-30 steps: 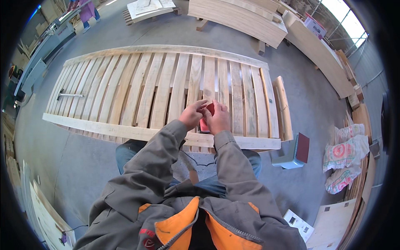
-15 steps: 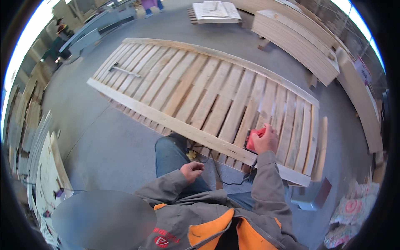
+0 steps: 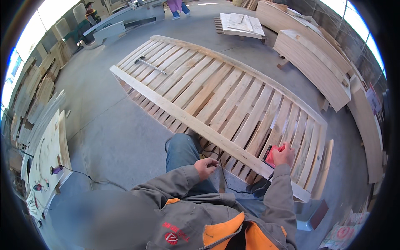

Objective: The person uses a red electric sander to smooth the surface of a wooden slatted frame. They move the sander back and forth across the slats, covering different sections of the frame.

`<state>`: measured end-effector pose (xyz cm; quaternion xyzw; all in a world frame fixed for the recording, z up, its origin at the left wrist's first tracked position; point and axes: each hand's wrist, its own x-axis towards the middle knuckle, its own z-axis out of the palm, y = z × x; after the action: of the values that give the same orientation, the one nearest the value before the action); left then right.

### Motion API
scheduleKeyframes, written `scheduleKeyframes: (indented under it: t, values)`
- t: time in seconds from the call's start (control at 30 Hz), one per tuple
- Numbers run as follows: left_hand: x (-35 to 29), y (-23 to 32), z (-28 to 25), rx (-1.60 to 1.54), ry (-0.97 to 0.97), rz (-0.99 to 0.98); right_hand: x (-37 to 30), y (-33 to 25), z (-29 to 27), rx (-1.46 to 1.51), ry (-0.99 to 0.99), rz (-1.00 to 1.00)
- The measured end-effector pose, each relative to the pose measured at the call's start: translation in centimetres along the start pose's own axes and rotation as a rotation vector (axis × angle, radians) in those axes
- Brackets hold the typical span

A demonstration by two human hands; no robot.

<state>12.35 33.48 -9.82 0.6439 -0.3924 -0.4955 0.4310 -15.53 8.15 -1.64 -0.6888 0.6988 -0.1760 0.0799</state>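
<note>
A long slatted wooden frame (image 3: 183, 112), with pale rails along its edges, stretches in front of me. My right hand (image 3: 284, 155) is wrapped round a red power sander (image 3: 271, 156) by the inner side of the near rail, toward the frame's right end. A dark cord (image 3: 225, 183) hangs in a loop below the rail between my arms. Over my left knee, my left hand (image 3: 206, 167) has its fingers curled together close to the cord; I see nothing in it. A long metal bar clamp (image 3: 151, 66) lies on the slats at the far left.
More slatted wood lies under the frame. A workbench (image 3: 48, 171) with a corded purple tool (image 3: 56, 169) stands at left. Stacked boards (image 3: 314, 62) and a low pallet of white panels (image 3: 241, 25) are at the back right. Another person's legs (image 3: 177, 8) show far off.
The whole view has shifted, so the frame sits lower and farther right. My right hand and the sander have moved a little rightward along the near rail. My left hand stays curled by the knee.
</note>
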Motion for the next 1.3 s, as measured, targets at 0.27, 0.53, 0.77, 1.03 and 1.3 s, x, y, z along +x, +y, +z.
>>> scheduleKeyframes:
  t: [0.27, 0.53, 0.77, 1.03, 1.3]
  values:
    - [2.7, -1.7, 0.1, 0.007, 0.123, 0.171, 1.6, -0.4, 2.6, -0.046, -0.018, -0.182]
    - [3.5, -1.5, -0.2, -0.016, 0.030, 0.132, 0.2, -5.0, -0.4, -0.084, -0.129, 0.004]
    - [5.0, -0.2, -3.6, 0.025, 0.178, 0.268, 0.2, -4.7, 0.5, -0.094, -0.112, 0.004]
    - [6.6, -0.5, -13.0, 0.603, 0.458, 0.512, 0.0, -4.8, 1.0, -0.148, -0.108, -0.009]
    - [7.6, -2.4, -13.9, 0.623, 0.464, 0.422, 0.6, -4.9, 1.8, -0.123, -0.096, -0.018]
